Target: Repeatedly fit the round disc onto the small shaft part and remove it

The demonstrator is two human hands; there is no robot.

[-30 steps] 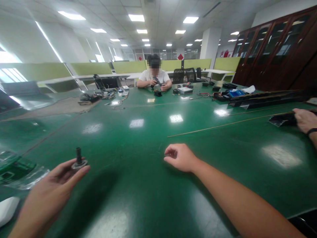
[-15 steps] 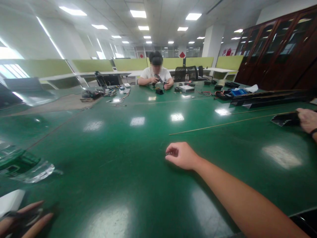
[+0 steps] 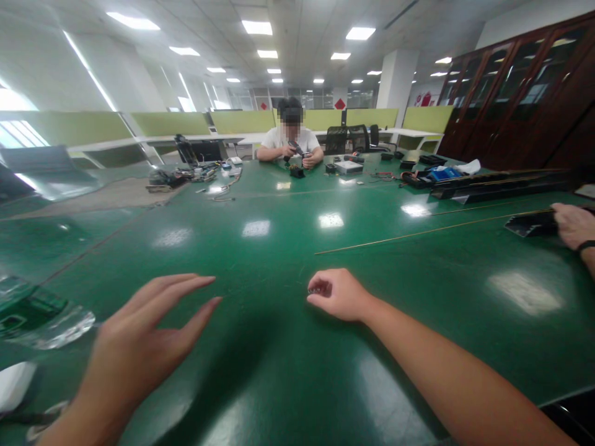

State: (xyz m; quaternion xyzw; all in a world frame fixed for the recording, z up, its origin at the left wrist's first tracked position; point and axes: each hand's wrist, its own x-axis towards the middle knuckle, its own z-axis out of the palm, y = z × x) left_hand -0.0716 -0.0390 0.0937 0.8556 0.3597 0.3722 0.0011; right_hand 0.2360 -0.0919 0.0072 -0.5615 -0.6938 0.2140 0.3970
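My right hand (image 3: pixel 341 295) rests on the green tabletop (image 3: pixel 264 266) with its fingers curled. A few small shiny metal pieces (image 3: pixel 316 290) show between its thumb and fingers; their exact kind is too small to make out. My left hand (image 3: pixel 146 337) is over the table at the left, thumb and fingers apart, nothing between them. It points towards my right hand, with a gap between the two. Beside it, a clear plastic bottle with a green label (image 3: pixel 39 316) lies on its side. A thin brass-coloured rod (image 3: pixel 395 240) lies beyond my right hand.
At the lower left are a white object (image 3: pixel 16 384) and a blurred grey item. Another person's hand (image 3: pixel 574 224) touches a black channel piece (image 3: pixel 530 224) at the right. Across the table sits a person (image 3: pixel 290 136) handling a tool, among electronics and cables.
My left hand has risen from the lower left corner, moving forward and right towards my right hand. My right hand keeps its place on the table, still curled around the metal pieces.
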